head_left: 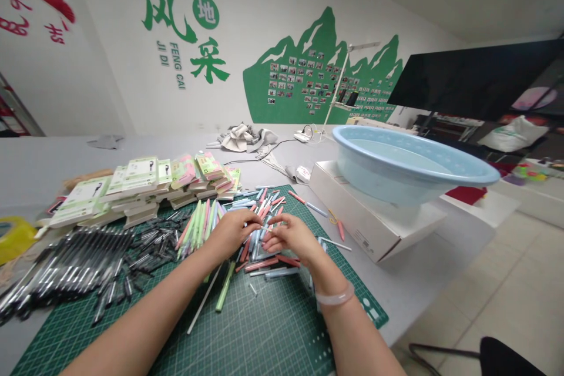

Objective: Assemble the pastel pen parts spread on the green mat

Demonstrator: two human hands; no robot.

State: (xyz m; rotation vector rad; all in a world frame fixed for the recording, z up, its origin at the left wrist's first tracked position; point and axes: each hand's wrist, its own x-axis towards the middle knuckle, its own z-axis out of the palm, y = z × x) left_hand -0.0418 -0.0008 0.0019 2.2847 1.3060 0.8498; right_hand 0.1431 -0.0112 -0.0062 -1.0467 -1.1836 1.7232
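My left hand (235,226) and my right hand (294,236) meet over a loose heap of pen parts. A small, thin, pale piece (266,228) is pinched between the fingertips of both hands; its exact kind is too small to make out. Red and light blue pen barrels (275,273) lie under and around the hands. Beside my left wrist is a bunch of pastel pens (200,220) in green, pink and purple. A green pen barrel (226,286) and a thin white refill (204,299) rest on the green cutting mat (264,329) in front.
Clear black-capped pens (83,258) lie in a row on the left, beside loose black parts (161,241). Behind them are stacked small boxes (141,173). A blue basin (409,158) stands on a white box (370,217) at right. Yellow tape (17,239) sits far left.
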